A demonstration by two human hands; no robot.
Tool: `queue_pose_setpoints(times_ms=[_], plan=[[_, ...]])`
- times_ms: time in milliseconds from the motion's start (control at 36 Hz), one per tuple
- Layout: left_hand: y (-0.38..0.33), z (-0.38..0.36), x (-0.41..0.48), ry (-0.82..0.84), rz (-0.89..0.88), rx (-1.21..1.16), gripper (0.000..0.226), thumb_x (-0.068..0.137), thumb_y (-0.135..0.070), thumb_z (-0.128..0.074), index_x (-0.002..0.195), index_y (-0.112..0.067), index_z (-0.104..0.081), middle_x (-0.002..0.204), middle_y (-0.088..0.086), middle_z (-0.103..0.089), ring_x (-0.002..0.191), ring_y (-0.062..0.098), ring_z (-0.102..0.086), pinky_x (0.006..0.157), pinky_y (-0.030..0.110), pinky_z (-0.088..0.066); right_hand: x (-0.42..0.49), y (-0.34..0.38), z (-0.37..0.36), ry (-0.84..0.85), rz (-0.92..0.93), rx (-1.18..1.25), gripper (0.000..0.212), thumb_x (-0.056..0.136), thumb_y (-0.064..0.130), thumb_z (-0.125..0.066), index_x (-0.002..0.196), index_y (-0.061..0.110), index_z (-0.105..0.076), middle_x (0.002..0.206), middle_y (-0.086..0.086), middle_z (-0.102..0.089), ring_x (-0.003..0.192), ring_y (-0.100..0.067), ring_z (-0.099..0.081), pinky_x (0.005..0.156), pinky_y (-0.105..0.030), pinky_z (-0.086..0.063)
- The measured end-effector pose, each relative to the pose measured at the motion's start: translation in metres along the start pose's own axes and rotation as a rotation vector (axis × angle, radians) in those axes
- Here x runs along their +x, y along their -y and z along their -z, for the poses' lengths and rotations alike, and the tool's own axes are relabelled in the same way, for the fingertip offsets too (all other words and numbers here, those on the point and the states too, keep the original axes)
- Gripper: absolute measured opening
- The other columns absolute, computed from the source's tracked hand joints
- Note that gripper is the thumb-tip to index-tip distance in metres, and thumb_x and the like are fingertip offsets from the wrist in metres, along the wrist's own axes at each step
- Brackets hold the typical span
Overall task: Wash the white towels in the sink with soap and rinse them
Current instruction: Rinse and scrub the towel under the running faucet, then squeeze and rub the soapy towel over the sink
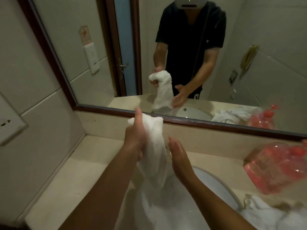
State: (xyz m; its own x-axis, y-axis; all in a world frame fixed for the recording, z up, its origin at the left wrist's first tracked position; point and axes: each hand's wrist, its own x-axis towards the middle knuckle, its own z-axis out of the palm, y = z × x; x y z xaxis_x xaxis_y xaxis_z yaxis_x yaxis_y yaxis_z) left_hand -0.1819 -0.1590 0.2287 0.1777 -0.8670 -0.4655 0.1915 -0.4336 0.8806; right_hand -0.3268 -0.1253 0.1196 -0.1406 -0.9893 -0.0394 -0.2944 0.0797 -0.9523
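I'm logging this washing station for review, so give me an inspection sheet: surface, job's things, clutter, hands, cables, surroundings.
Surface: beige stone counter around a white sink.
Job's things: white towel held up over the sink; more white towels heaped on the counter at right.
Clutter: pink translucent plastic bag on the counter at right.
Hands: left hand has its grip round the towel's top; right hand open, fingers straight, beside the towel.
Cables: nothing seen on the counter.
Surroundings: framed mirror above, tiled wall, wall socket at left.
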Motion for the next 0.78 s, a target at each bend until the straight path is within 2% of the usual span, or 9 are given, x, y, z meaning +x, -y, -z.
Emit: queue_pose_setpoints(times_ms=[56,111,167,250,361,500,556,667,778], plan=[[-0.022,-0.006,-0.011,0.056,0.040,-0.088,0.131,0.051,-0.112,-0.041,0.143,-0.021,-0.061,0.124,0.014,-0.075,0.113,0.038,-0.072,0.106,0.055,-0.054,-0.014,0.021,0.013,0.021,0.071,0.107,0.089,0.077,0.097,-0.050,0.147,0.043,-0.044,0.146,0.008,-0.056,0.126,-0.010,-0.062,0.104,-0.046,-0.057],[-0.053,-0.015,-0.037,0.122,0.017,-0.172,0.097,0.085,-0.094,-0.041,0.134,-0.013,-0.063,0.115,0.016,-0.078,0.108,0.034,-0.074,0.101,0.051,-0.058,-0.026,0.043,0.026,0.066,0.155,0.170,0.106,0.063,0.092,-0.072,0.150,0.040,-0.039,0.145,0.010,-0.052,0.123,-0.006,-0.063,0.095,-0.034,-0.062],[-0.080,-0.027,-0.056,0.171,-0.016,-0.237,0.077,0.102,-0.075,-0.036,0.123,-0.008,-0.067,0.108,0.018,-0.079,0.102,0.034,-0.076,0.095,0.049,-0.060,-0.035,0.066,0.038,0.054,0.269,0.071,0.110,0.062,0.079,-0.084,0.152,0.044,-0.031,0.149,0.014,-0.039,0.129,0.001,-0.053,0.099,-0.024,-0.058],[-0.109,-0.043,-0.075,0.243,-0.073,-0.212,0.078,0.108,-0.066,-0.031,0.139,0.000,-0.060,0.122,0.025,-0.074,0.113,0.040,-0.072,0.102,0.055,-0.056,-0.037,0.101,0.056,-0.059,0.369,-0.026,0.089,0.080,0.056,-0.087,0.147,0.042,-0.031,0.142,0.018,-0.033,0.125,0.012,-0.046,0.098,-0.014,-0.048],[-0.132,-0.055,-0.106,0.322,-0.092,-0.188,0.073,0.111,-0.058,-0.031,0.152,0.002,-0.043,0.142,0.032,-0.059,0.128,0.047,-0.061,0.110,0.067,-0.047,-0.032,0.130,0.085,-0.234,0.491,0.037,0.054,0.098,0.034,-0.075,0.144,0.030,-0.046,0.132,0.019,-0.058,0.119,-0.001,-0.061,0.099,-0.030,-0.054],[-0.140,-0.066,-0.122,0.328,-0.163,-0.081,0.058,0.113,-0.052,-0.033,0.150,-0.008,-0.042,0.139,0.020,-0.059,0.100,0.034,-0.069,0.078,0.051,-0.065,-0.036,0.160,0.126,-0.317,0.469,0.053,0.020,0.108,0.039,-0.056,0.125,0.029,-0.061,0.110,0.021,-0.067,0.097,0.013,-0.064,0.078,-0.016,-0.048],[-0.135,-0.069,-0.119,0.319,-0.165,0.016,0.061,0.111,-0.061,-0.030,0.144,-0.012,-0.046,0.125,0.019,-0.068,0.095,0.031,-0.073,0.072,0.047,-0.066,-0.034,0.174,0.130,-0.346,0.412,0.099,0.029,0.111,0.044,-0.046,0.113,0.027,-0.070,0.102,0.014,-0.073,0.092,0.011,-0.067,0.076,-0.015,-0.049],[-0.128,-0.080,-0.114,0.265,-0.212,0.071,0.056,0.111,-0.061,-0.030,0.136,-0.014,-0.049,0.104,0.016,-0.070,0.073,0.026,-0.069,0.090,0.049,-0.064,-0.036,0.187,0.139,-0.315,0.280,0.161,0.038,0.114,0.047,-0.037,0.100,0.034,-0.071,0.102,0.011,-0.076,0.097,-0.001,-0.070,0.088,-0.026,-0.054],[-0.143,-0.093,-0.118,0.199,-0.341,0.126,0.049,0.115,-0.049,-0.026,0.131,-0.009,-0.049,0.089,0.013,-0.066,0.050,0.017,-0.049,0.045,0.025,-0.042,-0.030,0.194,0.149,-0.258,0.144,0.245,0.042,0.113,0.054,-0.031,0.122,0.031,-0.065,0.122,0.008,-0.070,0.113,-0.014,-0.064,0.107,-0.038,-0.048]])
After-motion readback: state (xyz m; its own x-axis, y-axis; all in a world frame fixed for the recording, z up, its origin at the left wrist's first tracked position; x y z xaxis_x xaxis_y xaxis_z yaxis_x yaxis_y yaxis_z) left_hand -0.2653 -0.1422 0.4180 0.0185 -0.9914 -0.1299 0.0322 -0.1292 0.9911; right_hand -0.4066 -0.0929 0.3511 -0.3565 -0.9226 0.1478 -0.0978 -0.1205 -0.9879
